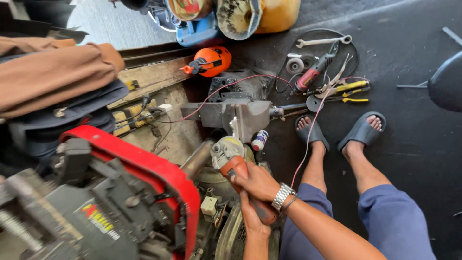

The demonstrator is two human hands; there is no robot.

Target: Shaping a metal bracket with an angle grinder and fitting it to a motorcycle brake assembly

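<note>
Angle grinder (pixel 230 154) w/ orange body sits low center, nose pointing at the grey bench vise (pixel 240 115). Looks heavy-ish, rigid, prob vibrates hard, so best held by the body, both hands. Right hand (pixel 257 183) is wrapped round the body, left hand (pixel 252 212) clamps the rear handle from below. Red generator frame (pixel 159 173) just beside, pliers (pixel 349 89) further out on the floor.
</note>
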